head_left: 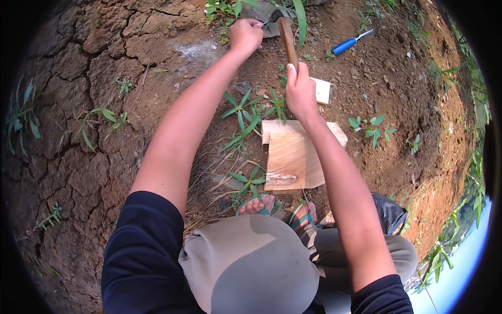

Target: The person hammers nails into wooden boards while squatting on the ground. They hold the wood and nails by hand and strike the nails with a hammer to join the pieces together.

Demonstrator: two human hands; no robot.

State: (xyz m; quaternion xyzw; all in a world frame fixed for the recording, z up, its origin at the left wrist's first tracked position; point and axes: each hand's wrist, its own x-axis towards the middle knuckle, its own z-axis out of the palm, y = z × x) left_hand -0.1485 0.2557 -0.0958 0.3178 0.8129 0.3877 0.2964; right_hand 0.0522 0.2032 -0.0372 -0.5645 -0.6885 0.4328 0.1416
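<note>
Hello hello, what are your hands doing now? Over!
Right hand gripping wooden-handled hammer. Left hand pinching something small under hammer head, unclear what. Wooden boards near feet, blue-handled tool lying aside.

person wore dark navy short sleeves [141,251], khaki-grey trousers [251,267], teal-strapped sandals [300,214]; forearms and hands bare.

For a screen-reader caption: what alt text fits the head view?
Seen from above, a squatting person's right hand grips a wooden handle while the left hand pinches something small at its far end, over cracked brown soil. Wooden boards lie by their sandalled feet; a blue-handled tool lies beyond.
</note>
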